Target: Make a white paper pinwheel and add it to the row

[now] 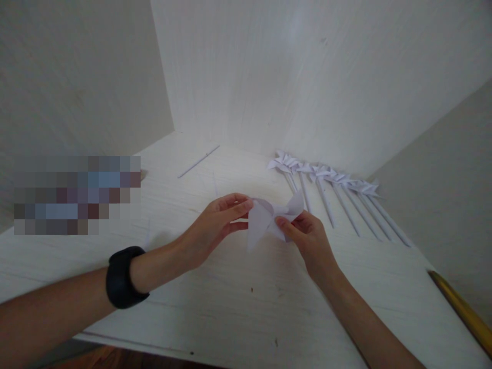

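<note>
A white paper pinwheel (262,221) is held up between my two hands, above the white tabletop. My left hand (225,218) pinches one of its blades at the left edge, thumb and fingers closed on the paper. On the other side, my right hand (307,233) grips it near the centre, with the thumb pressed on the front and the fingers behind. The blades curl in toward the middle. Whether a pin or stick is fixed at the back is hidden by the paper and my right fingers.
Several finished paper pinwheels (319,170) on white sticks lie in a row at the back right, against the wall. A single white stick (199,161) rests at the back left. A blurred-out patch (77,200) covers things at the left. A gold-coloured strip (461,307) lies at the right edge.
</note>
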`<state>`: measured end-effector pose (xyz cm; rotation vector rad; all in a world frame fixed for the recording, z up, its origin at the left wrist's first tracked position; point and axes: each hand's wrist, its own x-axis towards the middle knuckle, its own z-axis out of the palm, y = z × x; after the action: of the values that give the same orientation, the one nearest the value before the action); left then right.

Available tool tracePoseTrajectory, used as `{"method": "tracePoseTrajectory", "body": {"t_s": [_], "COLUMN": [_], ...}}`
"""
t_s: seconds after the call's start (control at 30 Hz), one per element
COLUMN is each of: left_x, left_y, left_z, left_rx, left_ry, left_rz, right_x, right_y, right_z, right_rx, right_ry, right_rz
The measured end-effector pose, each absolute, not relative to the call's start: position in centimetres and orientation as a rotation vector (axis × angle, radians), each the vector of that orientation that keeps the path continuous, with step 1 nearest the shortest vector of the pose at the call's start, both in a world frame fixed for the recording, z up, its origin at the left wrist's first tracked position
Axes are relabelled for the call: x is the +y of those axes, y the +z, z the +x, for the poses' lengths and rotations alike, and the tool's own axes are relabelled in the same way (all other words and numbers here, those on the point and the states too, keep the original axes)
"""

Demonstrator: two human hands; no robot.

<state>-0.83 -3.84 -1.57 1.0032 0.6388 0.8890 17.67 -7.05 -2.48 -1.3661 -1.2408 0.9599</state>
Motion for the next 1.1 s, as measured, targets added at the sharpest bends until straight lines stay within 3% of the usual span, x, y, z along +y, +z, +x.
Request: {"method": "tracePoseTrajectory", "body": {"t_s": [1.1], "left_x": [-4.6], "left_y": [-1.3], "left_z": [-0.4], "left_rx": [0.702], "left_ry": [0.557], "left_rz": [1.166], "right_x": [-7.6], "right_y": [-3.5], "right_z": [17.3], "right_rx": [-1.564], "right_ry": [0.786], "right_rz": [-1.232]}}
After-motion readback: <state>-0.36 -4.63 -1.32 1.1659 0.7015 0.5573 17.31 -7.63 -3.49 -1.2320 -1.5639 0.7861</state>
